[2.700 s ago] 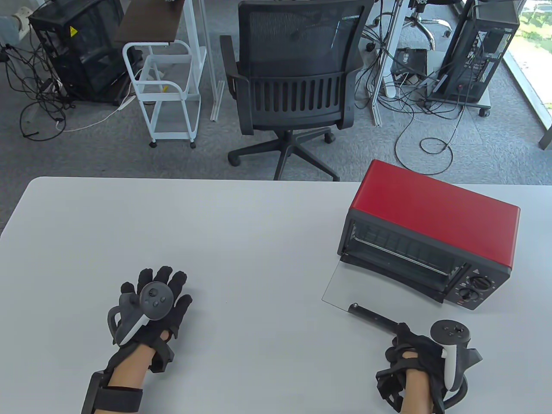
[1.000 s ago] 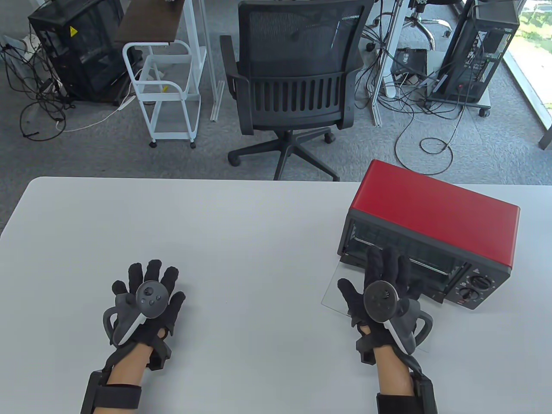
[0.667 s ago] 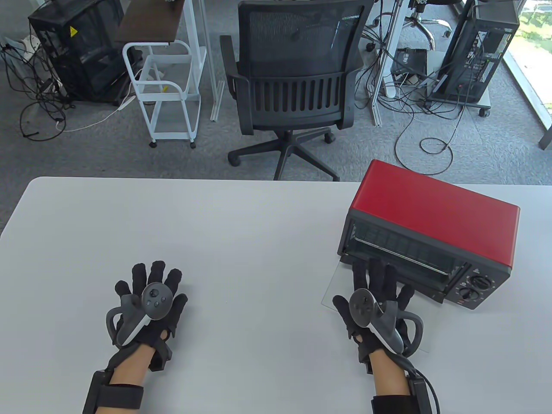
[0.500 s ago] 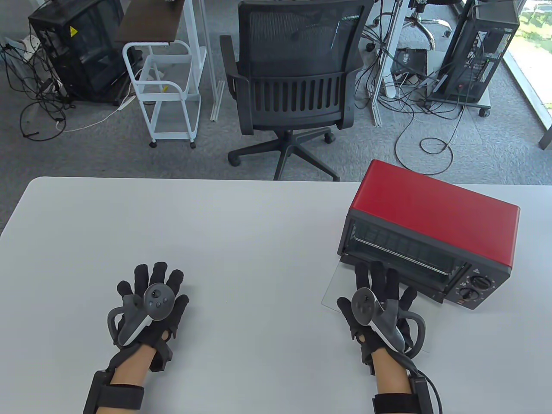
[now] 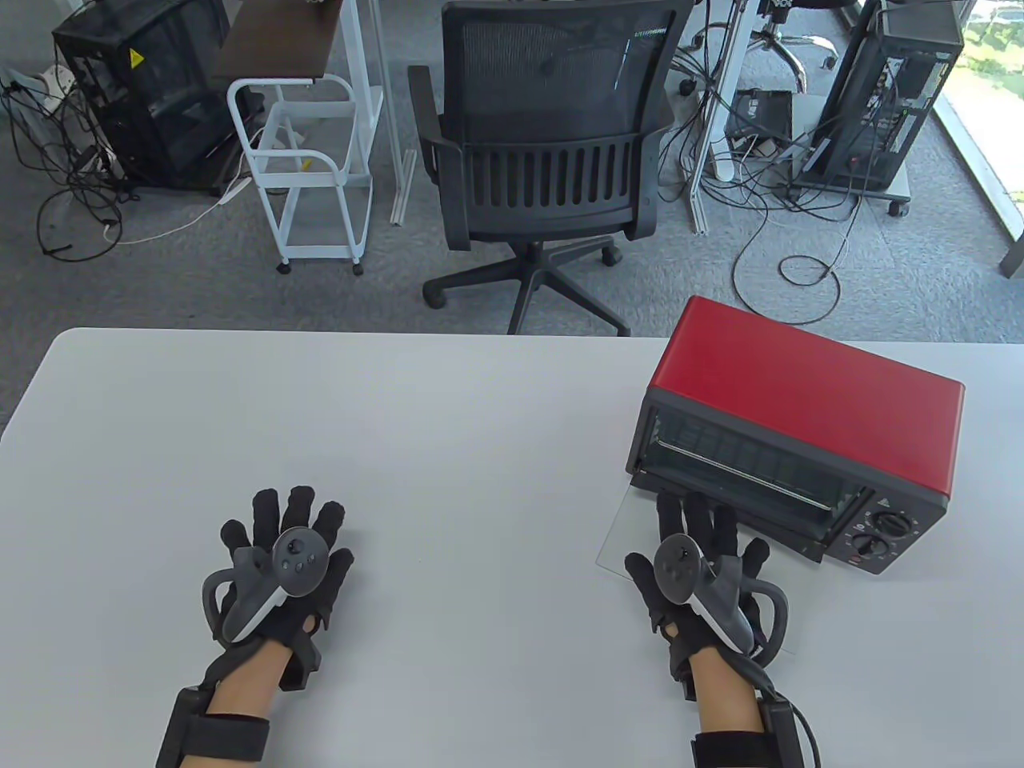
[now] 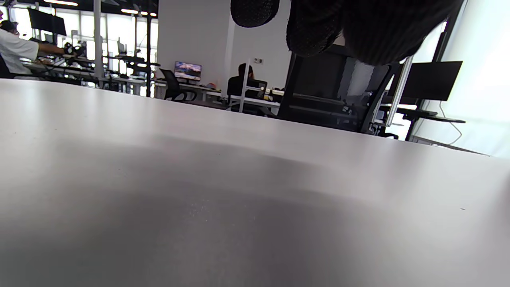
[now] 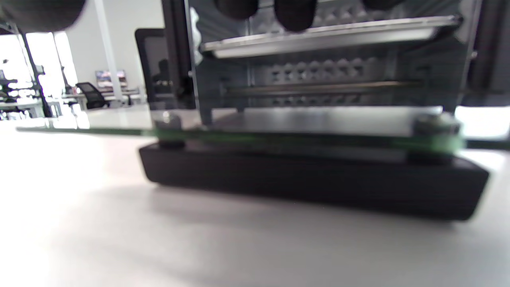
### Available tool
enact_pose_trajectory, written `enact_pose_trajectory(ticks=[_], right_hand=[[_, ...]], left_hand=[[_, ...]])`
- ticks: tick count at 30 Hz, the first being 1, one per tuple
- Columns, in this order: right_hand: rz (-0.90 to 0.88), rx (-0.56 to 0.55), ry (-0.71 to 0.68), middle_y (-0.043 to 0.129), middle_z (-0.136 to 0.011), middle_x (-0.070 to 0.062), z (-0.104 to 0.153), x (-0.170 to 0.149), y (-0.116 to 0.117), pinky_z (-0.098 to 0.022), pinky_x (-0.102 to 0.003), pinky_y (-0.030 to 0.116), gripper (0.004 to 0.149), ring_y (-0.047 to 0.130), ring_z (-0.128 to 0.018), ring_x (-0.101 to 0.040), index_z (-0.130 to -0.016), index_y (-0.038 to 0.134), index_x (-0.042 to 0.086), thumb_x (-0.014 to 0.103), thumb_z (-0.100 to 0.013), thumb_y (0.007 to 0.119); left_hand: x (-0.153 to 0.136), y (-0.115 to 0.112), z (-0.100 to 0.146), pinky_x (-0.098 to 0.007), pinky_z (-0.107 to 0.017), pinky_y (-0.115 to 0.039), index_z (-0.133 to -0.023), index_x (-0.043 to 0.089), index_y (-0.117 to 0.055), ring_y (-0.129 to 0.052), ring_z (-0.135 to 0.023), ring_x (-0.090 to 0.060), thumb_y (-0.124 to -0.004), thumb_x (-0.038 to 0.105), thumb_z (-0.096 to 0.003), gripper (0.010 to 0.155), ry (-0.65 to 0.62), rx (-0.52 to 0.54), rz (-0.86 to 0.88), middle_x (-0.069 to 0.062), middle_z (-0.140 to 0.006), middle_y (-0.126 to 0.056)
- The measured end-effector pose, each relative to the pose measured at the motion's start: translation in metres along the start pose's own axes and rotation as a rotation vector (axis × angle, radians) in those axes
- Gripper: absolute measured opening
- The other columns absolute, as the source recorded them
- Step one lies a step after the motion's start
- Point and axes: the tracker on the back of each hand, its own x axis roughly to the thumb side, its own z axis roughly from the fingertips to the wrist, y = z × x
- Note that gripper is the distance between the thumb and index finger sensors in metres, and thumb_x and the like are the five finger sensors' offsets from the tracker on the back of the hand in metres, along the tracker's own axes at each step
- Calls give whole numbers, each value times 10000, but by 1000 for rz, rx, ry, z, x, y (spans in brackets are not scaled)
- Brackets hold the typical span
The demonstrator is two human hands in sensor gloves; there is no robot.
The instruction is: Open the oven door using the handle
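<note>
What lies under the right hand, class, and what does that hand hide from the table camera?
The right hand is spread above the open glass door of the red oven. It hides the door's black handle, visible only in the right wrist view.

No words, brand names or numbers can be read anywhere. Two signs show. A yellow warning triangle (image 5: 136, 58) stands on the black wire-mesh cabinet (image 5: 136, 104) on the floor at the far left. A small triangle symbol (image 5: 883, 503) sits on the control panel of the red oven (image 5: 808, 392), above its two dials (image 5: 880, 536), whose markings are too small to read.
</note>
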Motion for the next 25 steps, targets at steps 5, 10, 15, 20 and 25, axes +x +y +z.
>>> enact_pose_trajectory(ticks=[5, 10, 15, 20, 25], right_hand=[[7, 14, 4, 257, -1249, 88, -1, 0, 2, -742, -700, 380, 831, 336, -1171, -339, -1058, 169, 465, 780, -412, 588], [9, 20, 2, 255, -1249, 88, -1, 1, 2, -743, -699, 380, 831, 333, -1172, -338, -1057, 165, 462, 779, -414, 585], [3, 27, 3, 260, -1248, 87, -1, 1, 3, -742, -698, 383, 830, 339, -1171, -336, -1057, 166, 458, 776, -415, 585], [-2, 34, 8, 277, -1247, 100, -2, -1, 3, -744, -693, 387, 830, 345, -1171, -332, -1057, 169, 456, 774, -414, 587], [6, 71, 14, 272, -1248, 90, -3, -3, 7, -742, -696, 381, 835, 333, -1167, -345, -1058, 167, 456, 775, -414, 592]], left_hand=[[0, 0, -1, -728, -726, -148, -1085, 450, -482, -165, -1196, -389, -673, 591, -464, 665, -4, 1, 4, 59, -1250, -281], [-2, 1, -1, -729, -725, -156, -1085, 449, -484, -177, -1196, -393, -670, 594, -464, 664, -7, 10, 3, 57, -1251, -288], [-2, 0, -1, -729, -725, -159, -1084, 449, -485, -181, -1196, -394, -671, 593, -464, 663, -3, 2, -2, 56, -1250, -293], [-1, 0, -1, -732, -724, -163, -1085, 448, -486, -192, -1196, -398, -671, 594, -464, 664, -9, 0, -4, 53, -1250, -301], [-3, -1, -1, -733, -723, -162, -1085, 448, -487, -191, -1196, -398, -671, 594, -464, 664, -9, 3, 3, 52, -1251, -302]])
